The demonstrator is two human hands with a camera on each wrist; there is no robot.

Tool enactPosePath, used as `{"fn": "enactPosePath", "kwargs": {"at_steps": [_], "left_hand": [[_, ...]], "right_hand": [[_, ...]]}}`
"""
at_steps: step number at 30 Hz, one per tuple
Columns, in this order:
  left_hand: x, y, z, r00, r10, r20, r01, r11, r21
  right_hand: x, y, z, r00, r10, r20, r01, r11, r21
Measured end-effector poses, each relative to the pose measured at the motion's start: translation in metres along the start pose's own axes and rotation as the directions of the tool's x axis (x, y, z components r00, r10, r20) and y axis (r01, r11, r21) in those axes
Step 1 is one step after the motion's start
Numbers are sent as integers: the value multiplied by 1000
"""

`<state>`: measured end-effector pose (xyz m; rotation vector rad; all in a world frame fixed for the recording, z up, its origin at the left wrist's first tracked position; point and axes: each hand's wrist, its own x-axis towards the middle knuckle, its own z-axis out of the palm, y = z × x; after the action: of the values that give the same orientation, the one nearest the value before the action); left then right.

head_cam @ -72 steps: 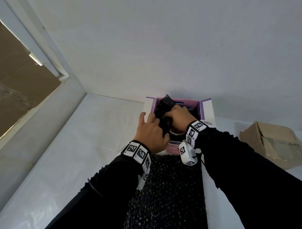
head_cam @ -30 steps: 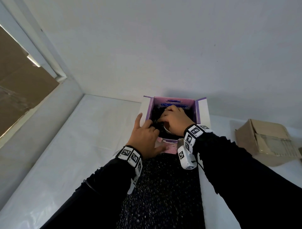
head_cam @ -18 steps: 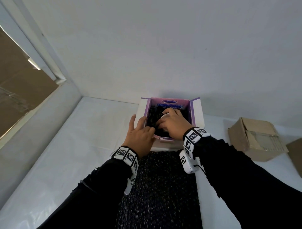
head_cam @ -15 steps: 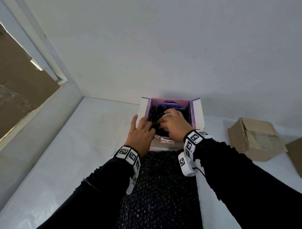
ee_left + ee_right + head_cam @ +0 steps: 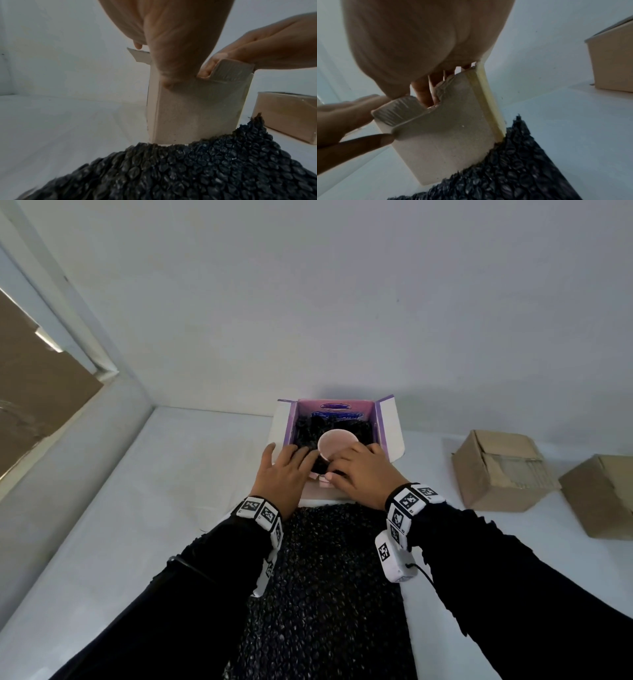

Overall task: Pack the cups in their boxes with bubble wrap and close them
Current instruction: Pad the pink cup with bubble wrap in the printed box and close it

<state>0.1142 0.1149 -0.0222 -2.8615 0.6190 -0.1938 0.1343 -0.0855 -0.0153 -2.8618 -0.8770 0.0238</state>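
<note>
Left hand (image 5: 286,470) lies over the near left edge of the open box (image 5: 394,426), fingers extended and slightly spread, their tips reaching onto the black bubble wrap (image 5: 308,433) packed inside; the left wrist view shows its thumb (image 5: 169,81) pressed against the box's outer front wall. Right hand (image 5: 359,474) sits at the near right edge, fingers bent down over the rim beside the cup (image 5: 337,445); the right wrist view shows them hooked behind the folded front flap (image 5: 399,109), so it grips that flap. The cup, pale pink and upright with its mouth open, stands inside the box, surrounded by the dark wrap. Box flaps stand open at left, right and rear; the interior is purple. A long sheet of black bubble wrap (image 5: 325,594) lies on the white table (image 5: 137,508), running from the box's near base toward the person. Two closed brown cartons (image 5: 500,470) (image 5: 603,494) rest on the table, well apart to the right.
</note>
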Motion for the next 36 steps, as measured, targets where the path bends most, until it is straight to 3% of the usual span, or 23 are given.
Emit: {"fn": "enactPosePath", "kwargs": {"at_steps": [4, 7, 9, 13, 15, 17, 20, 23, 26, 28, 31, 33, 36], "left_hand": [[6, 1, -2, 996, 1, 85, 1, 1000, -25], [8, 5, -5, 997, -16, 76, 18, 1000, -22], [2, 11, -2, 999, -18, 48, 20, 999, -42], [-31, 25, 10, 989, -50, -137, 26, 985, -170], [-52, 30, 15, 985, -65, -162, 27, 974, -226], [-72, 34, 18, 993, -87, -84, 63, 965, -254], [-94, 36, 27, 978, -102, 183, 145, 960, -240], [-110, 34, 39, 896, -67, 438, 189, 952, -242], [-119, 33, 44, 883, -47, 466, 187, 948, -258], [-119, 32, 42, 902, -82, 424, 205, 946, -252], [-114, 22, 34, 938, -179, 295, 246, 947, -206], [-105, 11, 27, 942, -232, 243, 288, 929, -232], [-88, -3, 11, 942, -222, 251, 302, 888, -346]], "right_hand": [[-23, 5, 5, 989, 3, -147, 3, 999, 37], [-41, 4, 9, 965, 5, -263, 9, 999, 53], [-52, -2, 11, 945, 20, -327, 4, 997, 72], [-76, -20, 25, 911, 147, -386, -115, 988, 103], [-89, -26, 39, 914, 281, -294, -234, 954, 185], [-98, -32, 55, 900, 426, -92, -387, 879, 280], [-106, -40, 71, 788, 579, 209, -616, 741, 268], [-103, -47, 70, 721, 621, 307, -689, 686, 233], [-97, -49, 67, 690, 613, 384, -722, 622, 304], [-96, -51, 67, 705, 577, 412, -700, 658, 277], [-92, -59, 56, 793, 430, 432, -579, 752, 314], [-88, -64, 44, 846, 348, 403, -515, 726, 455], [-80, -67, 17, 887, 347, 305, -462, 693, 554]]}}
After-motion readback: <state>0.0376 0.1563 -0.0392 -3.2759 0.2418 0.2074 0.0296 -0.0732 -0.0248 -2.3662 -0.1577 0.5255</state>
